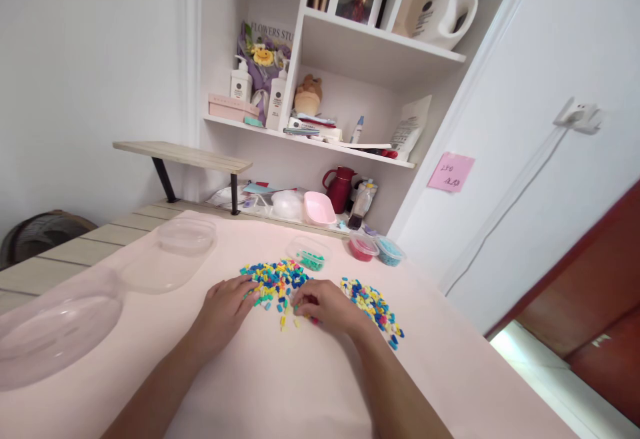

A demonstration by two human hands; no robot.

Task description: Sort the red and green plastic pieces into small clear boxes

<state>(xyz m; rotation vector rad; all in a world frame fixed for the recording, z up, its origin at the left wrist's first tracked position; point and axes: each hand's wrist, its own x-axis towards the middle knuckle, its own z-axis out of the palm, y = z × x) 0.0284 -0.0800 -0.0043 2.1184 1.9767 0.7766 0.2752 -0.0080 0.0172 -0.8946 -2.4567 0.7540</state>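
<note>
A heap of small coloured pieces [277,275], mostly blue, yellow and green, lies on the pink table cover [280,385]. At the heap's left edge rests my left hand [227,309], palm down, its fingers stretched out and touching the pieces. My right hand [325,302] is at the near right side of the same heap, fingers curled in toward the thumb. Whatever its fingertips pinch, if anything, is too small to make out. Just beyond the heap sits a clear tub with green pieces [311,260]. A second heap of mixed pieces [373,305] lies right of my right hand.
Lidded tubs of red pieces [363,247] and blue pieces [389,251] stand at the back right. Large clear plastic trays [65,332] lie at left. Behind are a pink container [320,208], a red jug [341,189], a small raised wooden shelf [185,153] and wall shelves.
</note>
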